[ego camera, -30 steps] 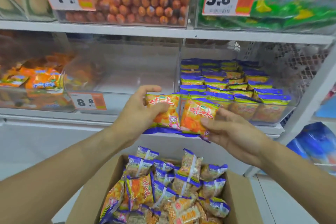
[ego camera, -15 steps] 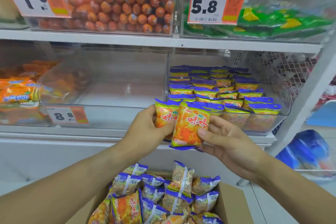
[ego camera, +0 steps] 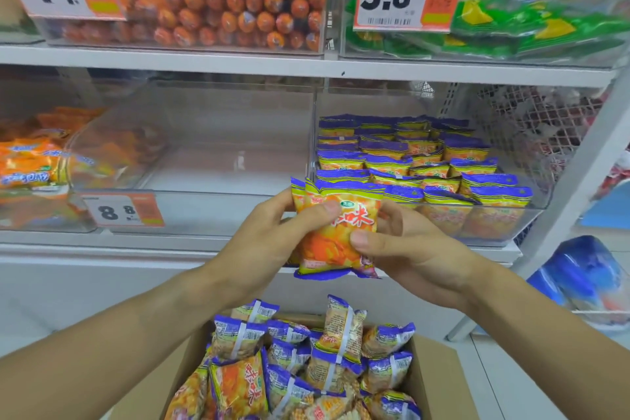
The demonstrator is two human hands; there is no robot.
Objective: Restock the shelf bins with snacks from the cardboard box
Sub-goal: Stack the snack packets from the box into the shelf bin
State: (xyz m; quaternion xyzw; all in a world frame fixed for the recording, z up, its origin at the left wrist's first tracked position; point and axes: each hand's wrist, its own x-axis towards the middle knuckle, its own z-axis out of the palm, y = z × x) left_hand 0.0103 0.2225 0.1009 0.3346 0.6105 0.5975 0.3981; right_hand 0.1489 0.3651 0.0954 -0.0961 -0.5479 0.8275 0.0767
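Note:
Both hands hold stacked orange snack packets (ego camera: 335,242) with purple edges, upright, in front of the middle shelf. My left hand (ego camera: 272,235) grips them from the left, thumb across the front. My right hand (ego camera: 405,245) grips them from the right, thumb on the front. Below, an open cardboard box (ego camera: 433,382) is filled with several more of the same packets. Behind the hands, the clear right-hand bin (ego camera: 531,208) holds rows of these packets. The clear middle bin (ego camera: 204,208), with an 8.8 price tag, has nothing in it.
The top shelf has a bin of orange sausages (ego camera: 238,0) and a bin of green packets (ego camera: 531,27). A left bin holds orange packets (ego camera: 30,164). A grey shelf post (ego camera: 579,181) slants at right, with a blue bag (ego camera: 579,273) beyond it.
The two packets, held side by side a second ago, have been brought together into one stack. The hands have closed in toward each other; the view has tilted up slightly.

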